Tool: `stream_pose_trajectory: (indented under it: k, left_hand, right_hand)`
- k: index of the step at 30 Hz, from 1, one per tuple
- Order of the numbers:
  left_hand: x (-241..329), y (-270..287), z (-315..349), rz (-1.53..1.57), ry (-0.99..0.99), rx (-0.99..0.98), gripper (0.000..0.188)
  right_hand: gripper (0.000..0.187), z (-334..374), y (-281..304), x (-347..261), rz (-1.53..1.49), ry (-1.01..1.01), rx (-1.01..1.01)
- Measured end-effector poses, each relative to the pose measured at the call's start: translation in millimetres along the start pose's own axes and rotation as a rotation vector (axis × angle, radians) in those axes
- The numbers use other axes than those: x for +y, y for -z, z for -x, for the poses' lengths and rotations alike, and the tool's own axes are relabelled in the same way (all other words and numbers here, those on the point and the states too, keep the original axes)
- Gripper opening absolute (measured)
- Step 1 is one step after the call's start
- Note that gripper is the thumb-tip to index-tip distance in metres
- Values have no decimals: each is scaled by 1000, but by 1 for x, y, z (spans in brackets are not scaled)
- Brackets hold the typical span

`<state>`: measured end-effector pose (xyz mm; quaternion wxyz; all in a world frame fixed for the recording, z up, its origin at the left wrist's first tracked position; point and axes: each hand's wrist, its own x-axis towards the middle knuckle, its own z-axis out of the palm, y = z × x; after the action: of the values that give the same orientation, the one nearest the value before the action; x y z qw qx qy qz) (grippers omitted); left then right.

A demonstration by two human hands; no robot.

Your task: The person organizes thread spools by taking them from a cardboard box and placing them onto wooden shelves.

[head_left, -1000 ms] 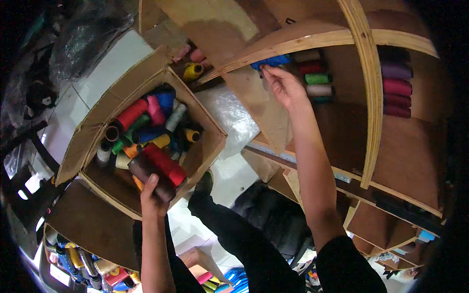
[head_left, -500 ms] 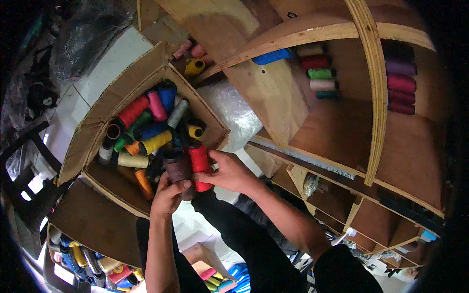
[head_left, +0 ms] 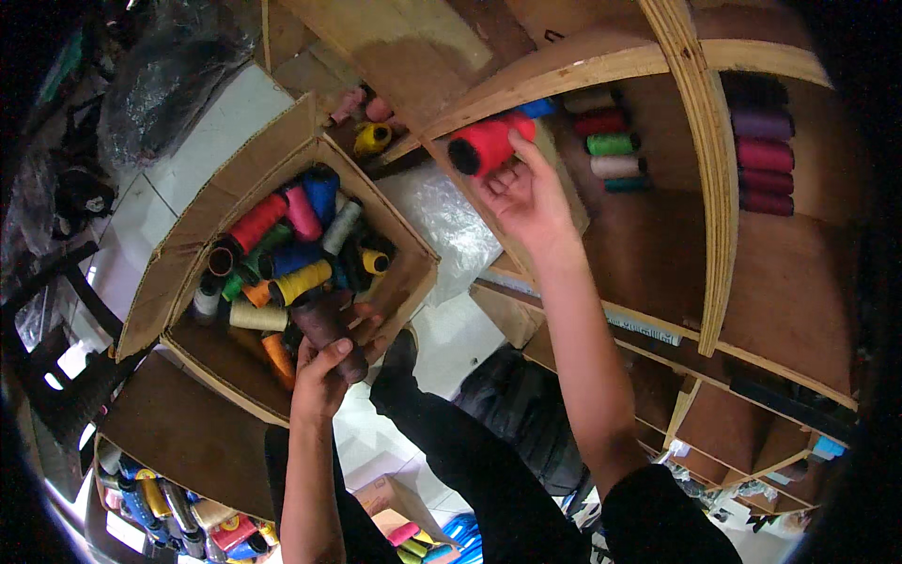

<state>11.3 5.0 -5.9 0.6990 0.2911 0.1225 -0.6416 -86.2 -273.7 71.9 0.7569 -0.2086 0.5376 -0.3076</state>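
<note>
My right hand [head_left: 524, 193] is raised at the edge of the wooden shelf [head_left: 554, 77], its fingers closed around a red thread spool [head_left: 490, 144] with a dark end. Lower down, my left hand [head_left: 324, 376] grips a dark brown thread spool [head_left: 327, 331] over the near side of the cardboard box [head_left: 287, 414]. Inside that box lie several spools, among them a yellow spool [head_left: 303, 281], a cream spool [head_left: 258, 315] and a grey spool [head_left: 341, 228]. Part of a blue spool [head_left: 538, 107] on the shelf shows behind the red one.
Spools stand in rows on the shelf, including a green spool [head_left: 613, 144] and a purple spool [head_left: 763, 123]. A wooden upright [head_left: 711, 188] divides it. A second container of spools [head_left: 178, 512] is at lower left. A black bag [head_left: 512, 404] lies on the floor.
My right hand has carried the red spool up and right, from beside the brown spool to the shelf edge. The brown spool, still in my left hand, has tilted.
</note>
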Motion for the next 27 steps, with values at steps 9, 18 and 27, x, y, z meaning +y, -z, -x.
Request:
stream_pose_trajectory:
  k: [9,18,27]
  left_hand:
    - [5,4,1,19,-13,22,68]
    - [0,6,1,-57,-13,21,66]
    - [-5,1,-4,-306,0,90,62]
  right_hand:
    - [43,-14,18,28,746,911,122]
    - [44,-67,23,54,691,882,241]
    - [34,-20,24,63,975,604,204]
